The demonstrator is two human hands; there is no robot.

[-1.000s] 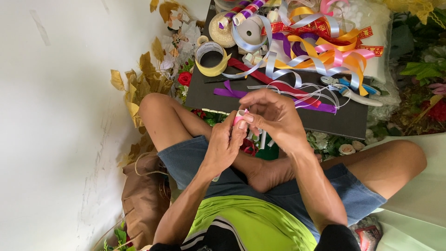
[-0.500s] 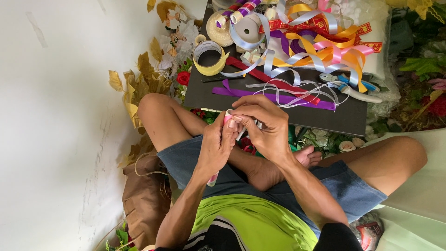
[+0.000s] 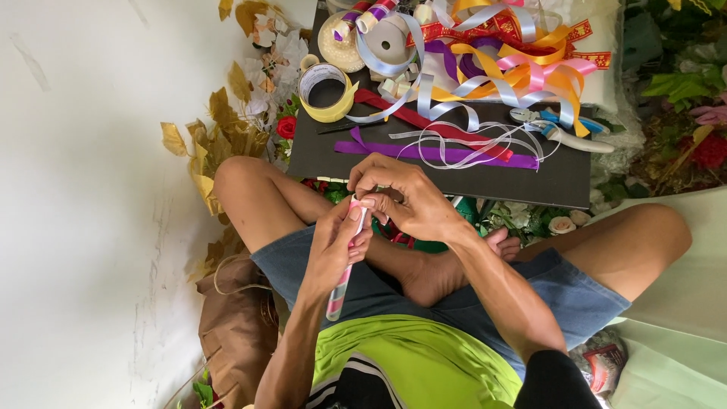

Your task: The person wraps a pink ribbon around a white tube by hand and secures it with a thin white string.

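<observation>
A glossy, smooth striped paper tube (image 3: 342,273) is seen; satin ribbons (image 3: 500,72) look shiny, the dark board (image 3: 424,170) matt, the denim shorts (image 3: 560,295) coarse cloth.

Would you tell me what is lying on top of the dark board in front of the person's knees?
On the dark board lie a purple ribbon, a red ribbon, thin white ribbon loops and a yellow tape roll. The ribbon heap covers its far edge.

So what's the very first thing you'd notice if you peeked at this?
Most likely the bright tangle of ribbons in orange, pink, purple and silver, piled at the top on a dark board. Next, in the middle, the left hand holds a pink-striped stick while the right hand pinches its top end. Gold leaves lie along the white wall on the left.
</observation>
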